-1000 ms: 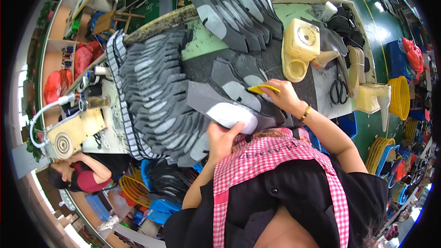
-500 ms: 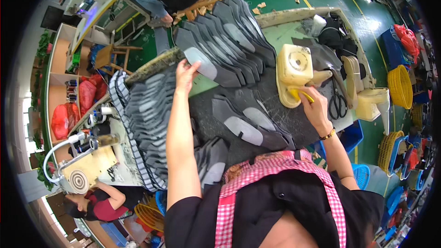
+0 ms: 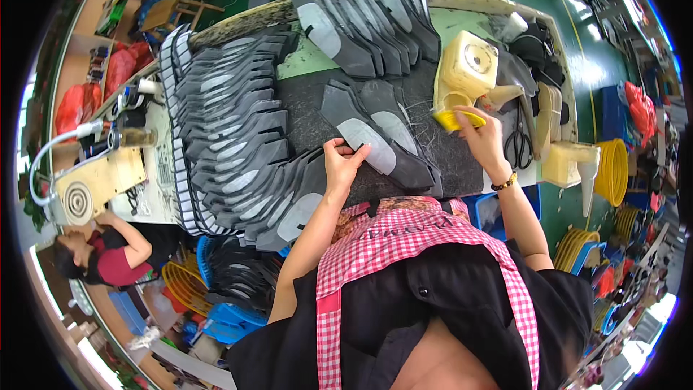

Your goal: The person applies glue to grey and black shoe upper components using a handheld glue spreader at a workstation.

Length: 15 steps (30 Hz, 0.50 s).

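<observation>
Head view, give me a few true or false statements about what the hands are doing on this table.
1. The left hand rests on a dark grey cut piece. True.
2. The right hand holds scissors. False: it holds a yellow brush; the scissors lie on the table.
3. A yellow can stands beyond the right hand. True.
4. The grey pieces left of the left hand are in one neat upright stack. False: they lie fanned out in overlapping rows.
</observation>
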Available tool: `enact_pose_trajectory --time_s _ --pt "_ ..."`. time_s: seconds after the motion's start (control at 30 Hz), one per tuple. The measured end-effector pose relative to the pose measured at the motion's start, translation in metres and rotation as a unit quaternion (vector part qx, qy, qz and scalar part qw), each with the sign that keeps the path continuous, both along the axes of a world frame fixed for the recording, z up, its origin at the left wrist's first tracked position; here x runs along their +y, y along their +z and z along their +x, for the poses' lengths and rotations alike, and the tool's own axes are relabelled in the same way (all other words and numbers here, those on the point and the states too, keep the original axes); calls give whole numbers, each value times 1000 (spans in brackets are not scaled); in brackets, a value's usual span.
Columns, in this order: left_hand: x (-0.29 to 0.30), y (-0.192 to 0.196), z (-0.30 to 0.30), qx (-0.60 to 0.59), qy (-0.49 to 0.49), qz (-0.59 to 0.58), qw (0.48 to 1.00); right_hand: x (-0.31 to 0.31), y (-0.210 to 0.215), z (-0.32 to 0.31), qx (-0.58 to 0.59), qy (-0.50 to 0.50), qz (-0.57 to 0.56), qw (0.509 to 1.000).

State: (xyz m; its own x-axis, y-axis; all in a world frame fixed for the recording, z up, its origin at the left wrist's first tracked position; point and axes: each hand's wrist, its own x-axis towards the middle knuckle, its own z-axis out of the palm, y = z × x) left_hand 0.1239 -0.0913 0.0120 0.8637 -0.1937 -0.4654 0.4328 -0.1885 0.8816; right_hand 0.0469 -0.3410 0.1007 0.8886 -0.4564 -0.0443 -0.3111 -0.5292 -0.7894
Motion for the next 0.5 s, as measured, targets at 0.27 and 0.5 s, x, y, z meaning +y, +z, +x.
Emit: enact_pose_trajectory --time_s 0.27,0.5 --pt "-4 3 2 66 -11 -1 998 62 -71 132 -213 244 -49 945" --pt "-1 -18 -11 20 55 -32 998 19 -38 -9 -115 403 7 908"
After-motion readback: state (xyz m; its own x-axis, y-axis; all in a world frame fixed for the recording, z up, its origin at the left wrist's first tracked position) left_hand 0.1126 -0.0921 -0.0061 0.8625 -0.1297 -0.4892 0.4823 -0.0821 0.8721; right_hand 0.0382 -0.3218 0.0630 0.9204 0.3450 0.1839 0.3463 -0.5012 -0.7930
